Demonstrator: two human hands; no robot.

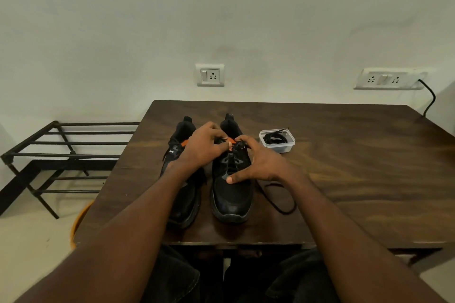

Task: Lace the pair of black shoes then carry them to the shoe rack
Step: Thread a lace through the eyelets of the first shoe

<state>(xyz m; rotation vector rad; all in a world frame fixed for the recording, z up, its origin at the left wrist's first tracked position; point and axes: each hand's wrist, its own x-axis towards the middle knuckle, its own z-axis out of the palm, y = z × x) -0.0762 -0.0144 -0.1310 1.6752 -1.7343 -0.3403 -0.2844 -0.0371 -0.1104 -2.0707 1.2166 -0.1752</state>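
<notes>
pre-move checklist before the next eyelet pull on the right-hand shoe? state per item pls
1. Right-hand shoe flat on table: ok.
2. Left hand grip on the lace at the shoe's top: cannot tell, fingers hide it.
3. Right hand steadying the shoe, thumb on the upper: ok.
4. Loose lace end trailing free on the table beside the shoe: ok.
5. Spare lace in plastic container: ok.
6. Left-hand shoe laced: cannot tell, forearm covers it.
7. Shoe rack shelves free: ok.

I count two black shoes [209,179], one clear container [277,141] of laces, and one loose lace [280,200] on one tabletop [357,167]. I also log one shoe rack [61,155], two wall socket plates [210,75], and two hands [204,146].
</notes>
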